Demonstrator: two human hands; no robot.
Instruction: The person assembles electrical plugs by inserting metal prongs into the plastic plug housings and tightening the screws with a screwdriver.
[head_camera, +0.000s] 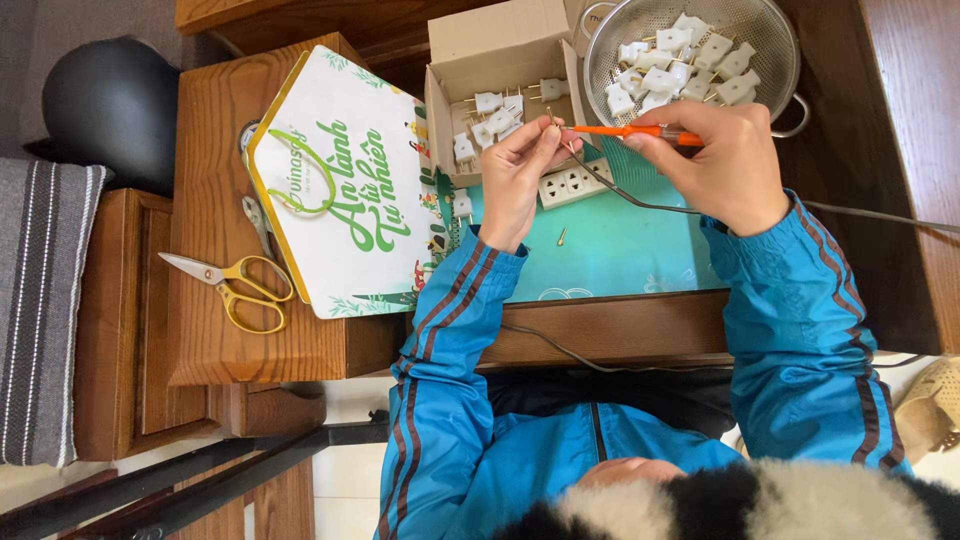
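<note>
My left hand (520, 170) pinches a small white plug part with a brass prong (553, 122) sticking up from the fingertips. My right hand (725, 165) grips an orange-handled thin tool (630, 131), whose tip points left and meets the part held in my left hand. A thin grey cable (640, 203) runs from between my hands off to the right. Just below my hands a white socket strip (572, 183) lies on a teal mat (600, 250). A loose brass pin (561, 237) rests on the mat.
An open cardboard box (500, 50) holds several white plug pieces with brass prongs. A metal colander (765, 30) at the top right holds more. To the left on a wooden stand are a white house-shaped carton (340, 190) and yellow-handled scissors (235, 285).
</note>
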